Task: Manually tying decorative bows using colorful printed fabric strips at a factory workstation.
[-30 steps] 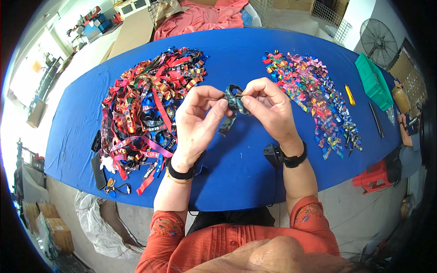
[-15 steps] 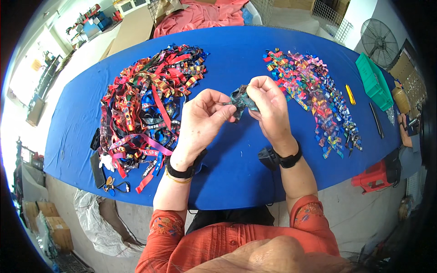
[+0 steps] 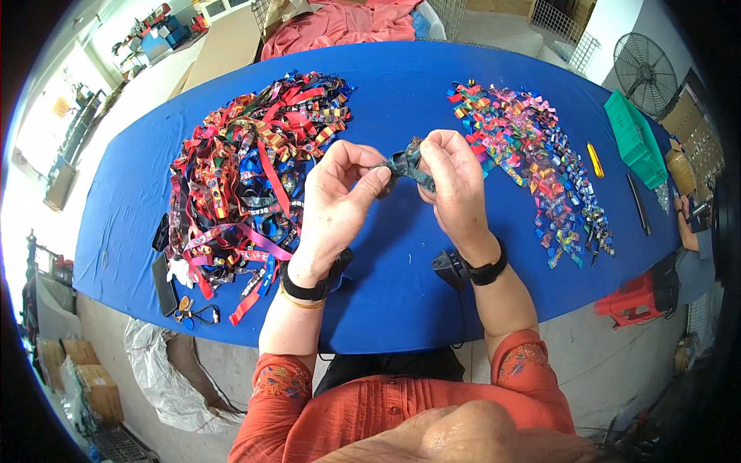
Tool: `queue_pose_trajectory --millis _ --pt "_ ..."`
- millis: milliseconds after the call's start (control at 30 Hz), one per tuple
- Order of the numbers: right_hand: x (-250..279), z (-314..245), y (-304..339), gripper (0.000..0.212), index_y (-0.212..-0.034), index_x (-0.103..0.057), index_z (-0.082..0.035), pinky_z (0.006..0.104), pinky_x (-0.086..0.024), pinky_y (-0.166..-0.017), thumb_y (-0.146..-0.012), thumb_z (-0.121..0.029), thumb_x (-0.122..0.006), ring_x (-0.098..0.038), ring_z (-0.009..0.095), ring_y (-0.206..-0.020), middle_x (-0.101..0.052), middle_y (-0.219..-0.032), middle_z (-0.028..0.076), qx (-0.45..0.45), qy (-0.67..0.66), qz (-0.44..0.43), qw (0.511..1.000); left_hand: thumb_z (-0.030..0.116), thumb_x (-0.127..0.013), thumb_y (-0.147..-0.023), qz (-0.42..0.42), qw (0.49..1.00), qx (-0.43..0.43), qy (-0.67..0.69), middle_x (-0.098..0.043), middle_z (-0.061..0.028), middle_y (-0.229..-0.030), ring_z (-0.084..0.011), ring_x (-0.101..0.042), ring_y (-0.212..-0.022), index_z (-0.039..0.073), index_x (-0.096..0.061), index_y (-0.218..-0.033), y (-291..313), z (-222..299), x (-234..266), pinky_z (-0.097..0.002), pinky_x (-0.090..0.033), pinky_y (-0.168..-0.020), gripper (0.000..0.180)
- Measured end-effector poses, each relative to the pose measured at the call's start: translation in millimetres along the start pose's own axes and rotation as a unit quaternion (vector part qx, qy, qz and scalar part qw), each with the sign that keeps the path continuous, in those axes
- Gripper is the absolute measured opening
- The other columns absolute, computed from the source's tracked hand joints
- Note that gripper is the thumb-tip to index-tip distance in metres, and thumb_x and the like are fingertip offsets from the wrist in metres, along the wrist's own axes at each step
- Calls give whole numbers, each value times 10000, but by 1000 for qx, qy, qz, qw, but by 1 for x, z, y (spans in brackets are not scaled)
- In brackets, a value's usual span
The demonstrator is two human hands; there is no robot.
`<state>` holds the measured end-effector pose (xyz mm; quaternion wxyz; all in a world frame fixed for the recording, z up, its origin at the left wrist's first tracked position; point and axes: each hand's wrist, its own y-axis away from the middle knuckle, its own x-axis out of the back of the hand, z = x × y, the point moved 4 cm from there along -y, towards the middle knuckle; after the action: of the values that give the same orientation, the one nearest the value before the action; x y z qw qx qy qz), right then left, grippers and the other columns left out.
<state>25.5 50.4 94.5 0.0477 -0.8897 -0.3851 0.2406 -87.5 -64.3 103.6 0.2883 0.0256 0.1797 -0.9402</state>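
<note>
At the far left of the blue table (image 3: 394, 96) I have a tangled heap of long ribbons (image 3: 224, 166), mostly red, black and blue. By its near edge lie a slim black case (image 3: 164, 287) and a small bunch of keys (image 3: 185, 311).

Next comes my left hand (image 3: 337, 197), thumb and forefinger pressed together on one side of a dark patterned ribbon (image 3: 407, 163). The ribbon is held above the table, bunched between both hands. My right hand (image 3: 457, 176) pinches its other side; the fingertips behind the cloth are hidden. I judge the step in hand as looping or knotting it; whether a knot is closed I cannot tell. The next move seems to call for firm pinches and an even pull.

A black device (image 3: 449, 268) sits against the right wrist and could snag. Further right spreads a pile of short, folded ribbon pieces (image 3: 536, 158), then a yellow cutter (image 3: 594, 160), a green crate (image 3: 634, 143) and a black rod (image 3: 639, 204). Nothing blocks the space between the hands.
</note>
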Motion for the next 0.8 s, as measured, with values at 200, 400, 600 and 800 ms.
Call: queue_pose_trajectory --millis 200,400,600,800 --pt "0 -3 0 95 -1030 -534 -79 174 -306 -459 -988 -157 -568 -417 4 -553 -523 -763 -34 -13 -11 -14 1000 -50 -623 -921 -28 998 -31 50 -678 -129 -1097 -98 -621 -895 14 -535 -974 2 4 -6 -234 -522 -780 121" --pt "-4 -8 1 120 -1052 -544 -60 171 -268 -440 -970 -138 -586 -395 -5 -532 -549 -769 -29 -56 -68 -61 994 -45 -617 -931 -17 998 -24 58 -689 -129 -1072 -105 -643 -880 16 -517 -979 2 4 -7 -227 -541 -772 127" --pt "-4 -5 0 80 -1015 -577 -49 169 -246 -433 -966 -106 -605 -367 -17 -518 -543 -752 -44 -59 -58 -78 994 -22 -632 -935 -3 998 -27 58 -691 -106 -1042 -71 -614 -815 23 -527 -977 2 4 -7 -200 -499 -681 122" --pt "-6 -3 2 72 -1005 -593 -64 165 -257 -439 -969 -121 -620 -384 -21 -538 -554 -768 -51 -38 -44 -50 997 26 -649 -942 2 998 -9 56 -679 -53 -969 -48 -588 -770 28 -542 -996 2 0 -6 -186 -465 -637 120"
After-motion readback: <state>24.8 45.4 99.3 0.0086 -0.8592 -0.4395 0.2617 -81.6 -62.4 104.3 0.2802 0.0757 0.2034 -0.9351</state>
